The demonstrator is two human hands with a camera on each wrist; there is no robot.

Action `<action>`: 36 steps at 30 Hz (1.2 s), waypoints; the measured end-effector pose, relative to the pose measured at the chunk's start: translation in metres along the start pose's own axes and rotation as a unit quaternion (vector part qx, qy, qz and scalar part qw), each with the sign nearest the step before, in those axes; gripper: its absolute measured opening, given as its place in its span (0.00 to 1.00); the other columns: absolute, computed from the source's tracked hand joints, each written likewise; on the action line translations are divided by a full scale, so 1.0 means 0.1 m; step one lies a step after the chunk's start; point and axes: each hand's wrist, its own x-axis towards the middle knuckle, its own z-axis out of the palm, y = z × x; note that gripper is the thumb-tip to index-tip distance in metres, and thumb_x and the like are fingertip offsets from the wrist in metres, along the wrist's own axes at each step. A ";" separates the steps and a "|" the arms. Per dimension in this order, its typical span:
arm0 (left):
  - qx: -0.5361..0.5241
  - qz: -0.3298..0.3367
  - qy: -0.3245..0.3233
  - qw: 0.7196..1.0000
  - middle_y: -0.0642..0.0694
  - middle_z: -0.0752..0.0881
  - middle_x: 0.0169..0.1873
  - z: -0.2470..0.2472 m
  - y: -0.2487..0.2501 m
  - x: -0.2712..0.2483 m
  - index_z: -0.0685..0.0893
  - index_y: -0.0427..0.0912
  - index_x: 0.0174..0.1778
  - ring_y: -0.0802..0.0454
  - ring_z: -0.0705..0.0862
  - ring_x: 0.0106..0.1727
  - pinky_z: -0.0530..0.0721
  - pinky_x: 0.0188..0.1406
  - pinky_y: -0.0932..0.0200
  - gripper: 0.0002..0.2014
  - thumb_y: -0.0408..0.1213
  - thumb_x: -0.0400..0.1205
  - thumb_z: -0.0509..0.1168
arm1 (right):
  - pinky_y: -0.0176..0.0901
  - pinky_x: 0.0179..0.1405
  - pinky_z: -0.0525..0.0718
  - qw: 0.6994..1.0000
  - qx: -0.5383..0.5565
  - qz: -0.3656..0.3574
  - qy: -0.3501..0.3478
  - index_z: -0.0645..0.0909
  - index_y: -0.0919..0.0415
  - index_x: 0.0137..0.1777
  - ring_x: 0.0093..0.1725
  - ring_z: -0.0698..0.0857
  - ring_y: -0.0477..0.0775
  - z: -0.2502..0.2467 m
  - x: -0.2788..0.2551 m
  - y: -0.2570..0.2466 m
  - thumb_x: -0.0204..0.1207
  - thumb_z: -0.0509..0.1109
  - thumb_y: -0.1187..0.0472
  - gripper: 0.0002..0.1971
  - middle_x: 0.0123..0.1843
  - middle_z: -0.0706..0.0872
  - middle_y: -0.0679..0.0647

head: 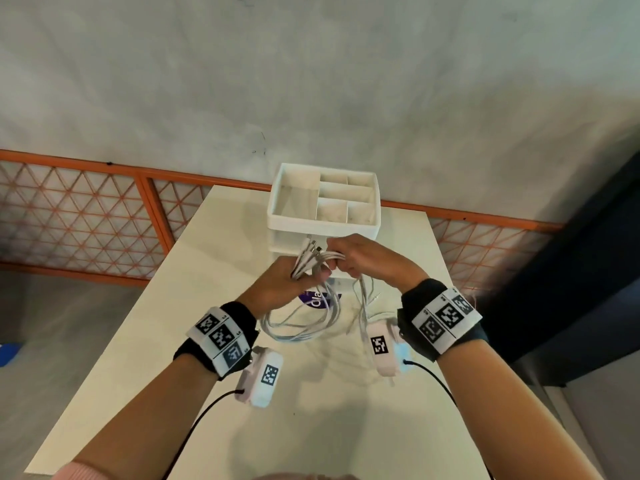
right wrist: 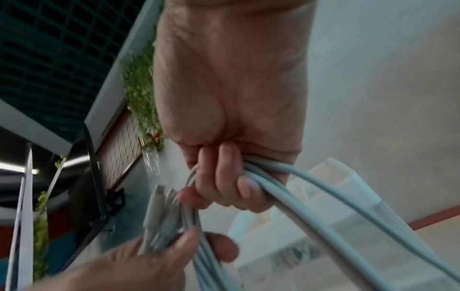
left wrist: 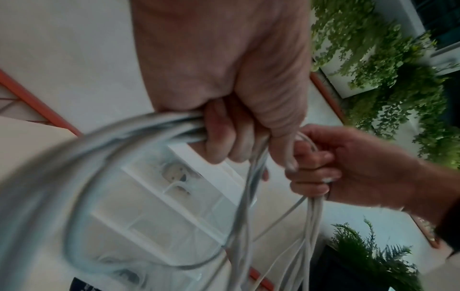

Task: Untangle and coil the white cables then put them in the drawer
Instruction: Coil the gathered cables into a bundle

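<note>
Gripping one bundle of white cables [head: 313,268] between them, both hands are working above the table [head: 145,323].

- Left hand [head: 277,285]: fingers are curling round the bundle just below its plug ends [head: 313,249], which are fanning upward; in the left wrist view the fingers [left wrist: 224,141] are closing over several strands.
- Right hand [head: 363,258]: fingers are wrapping tight round the same bundle, just beside the left hand; the right wrist view is showing the fingers [right wrist: 224,177] clamping the strands.
- Cable loops are hanging below the hands, their lower curve seeming to reach the tabletop near a purple label [head: 317,301].
- White drawer organiser [head: 375,206]: is standing at the table's far edge, directly behind the hands, its divided top tray facing up.
- Orange lattice railing [head: 86,209]: is running behind the table.
</note>
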 end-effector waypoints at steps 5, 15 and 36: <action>0.022 0.054 0.116 0.991 0.59 0.84 0.28 -0.10 -0.01 0.10 0.83 0.53 0.36 0.68 0.80 0.29 0.76 0.39 0.67 0.09 0.37 0.81 0.67 | 0.33 0.28 0.66 0.996 0.066 -0.043 0.031 0.71 0.57 0.33 0.25 0.65 0.45 -0.08 -0.12 0.10 0.81 0.62 0.44 0.20 0.26 0.66 0.47; 0.013 0.110 0.355 0.928 0.58 0.73 0.13 -0.45 0.20 0.14 0.71 0.51 0.25 0.63 0.69 0.17 0.63 0.22 0.67 0.19 0.41 0.83 0.65 | 0.37 0.29 0.74 0.994 0.080 0.031 0.061 0.69 0.58 0.27 0.23 0.72 0.50 0.10 -0.13 0.98 0.75 0.74 0.53 0.21 0.23 0.72 0.56; -0.025 -0.009 0.478 0.878 0.38 0.85 0.33 -0.48 -0.28 0.09 0.84 0.32 0.41 0.50 0.78 0.34 0.73 0.39 0.59 0.15 0.42 0.83 0.65 | 0.30 0.19 0.67 0.963 -0.084 0.147 0.211 0.70 0.58 0.23 0.23 0.72 0.49 -0.02 -0.32 1.49 0.70 0.75 0.44 0.25 0.21 0.71 0.50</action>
